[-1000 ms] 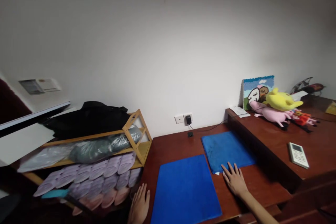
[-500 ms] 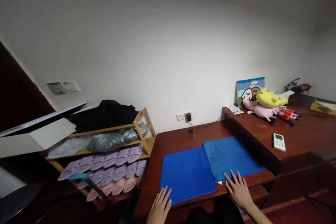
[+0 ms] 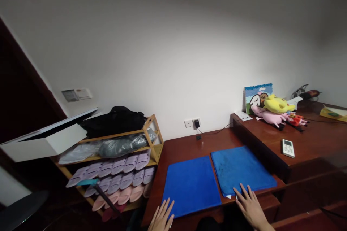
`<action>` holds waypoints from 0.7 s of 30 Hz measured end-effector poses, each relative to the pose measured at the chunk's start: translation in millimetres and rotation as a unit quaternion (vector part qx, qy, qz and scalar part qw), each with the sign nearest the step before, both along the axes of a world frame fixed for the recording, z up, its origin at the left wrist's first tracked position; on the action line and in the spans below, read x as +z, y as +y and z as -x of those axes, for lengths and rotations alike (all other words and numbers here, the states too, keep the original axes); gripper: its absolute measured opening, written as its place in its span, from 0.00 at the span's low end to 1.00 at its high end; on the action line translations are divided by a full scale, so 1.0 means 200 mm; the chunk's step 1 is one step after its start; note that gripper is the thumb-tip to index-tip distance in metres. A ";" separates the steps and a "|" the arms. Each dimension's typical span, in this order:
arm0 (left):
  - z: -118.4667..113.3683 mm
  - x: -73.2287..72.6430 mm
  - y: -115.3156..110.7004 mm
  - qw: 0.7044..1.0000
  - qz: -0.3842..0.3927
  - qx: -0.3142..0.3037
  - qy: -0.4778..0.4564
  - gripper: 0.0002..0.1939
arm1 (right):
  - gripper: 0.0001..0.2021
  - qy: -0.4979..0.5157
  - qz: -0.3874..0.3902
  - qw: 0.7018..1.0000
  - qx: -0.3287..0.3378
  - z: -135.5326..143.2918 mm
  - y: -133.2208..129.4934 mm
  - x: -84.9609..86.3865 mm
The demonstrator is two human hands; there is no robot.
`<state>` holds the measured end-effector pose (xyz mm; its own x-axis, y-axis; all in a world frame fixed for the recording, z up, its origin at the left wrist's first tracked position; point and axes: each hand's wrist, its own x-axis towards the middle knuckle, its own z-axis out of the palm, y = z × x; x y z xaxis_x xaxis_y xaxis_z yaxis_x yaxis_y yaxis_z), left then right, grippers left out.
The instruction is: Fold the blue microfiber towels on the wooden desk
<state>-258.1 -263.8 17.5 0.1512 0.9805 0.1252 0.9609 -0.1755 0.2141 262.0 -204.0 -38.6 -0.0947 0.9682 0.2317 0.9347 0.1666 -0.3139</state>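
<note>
Two blue cloths lie flat side by side on the reddish-brown desk (image 3: pixel 177 148). The darker blue cloth (image 3: pixel 192 186) is on the left; the lighter blue cloth (image 3: pixel 241 168), with dark smudges and a small white tag, is on the right. My left hand (image 3: pixel 162 216) rests at the near left corner of the darker cloth, fingers stretched out. At the near edge of the lighter cloth lies my right hand (image 3: pixel 249 204), its fingers spread and the fingertips over the edge. Neither hand holds anything.
A wooden shoe rack (image 3: pixel 154 140) at left carries several purple slippers (image 3: pixel 118 165), a black bag (image 3: pixel 116 121) and a white box (image 3: pixel 51 144). On the raised surface at right are plush toys (image 3: pixel 278 104), a dog picture (image 3: pixel 257 97) and a white remote (image 3: pixel 287 148).
The view has tilted and shifted slightly, so the desk and cloths sit a little lower in it. Both hands stay open by the cloths' near edges.
</note>
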 end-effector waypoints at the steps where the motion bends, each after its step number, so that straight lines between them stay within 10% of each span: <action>1: 0.01 0.00 0.00 1.000 0.001 0.002 0.002 0.28 | 0.26 0.000 0.001 1.000 0.002 -0.01 0.00 0.00; 10: -0.01 -0.01 -0.02 1.000 -0.006 0.010 0.024 0.30 | 0.27 0.010 0.032 0.999 0.042 0.20 0.01 0.21; 21: -0.01 -0.02 -0.03 1.000 -0.023 0.005 0.003 0.30 | 0.25 0.021 0.024 0.997 0.064 0.24 -0.04 0.15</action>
<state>-255.3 -269.7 13.2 0.1421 0.9751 0.1701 0.9638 -0.1755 0.2006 214.8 -211.4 -8.1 -0.2090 0.9589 0.1917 0.8925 0.2672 -0.3633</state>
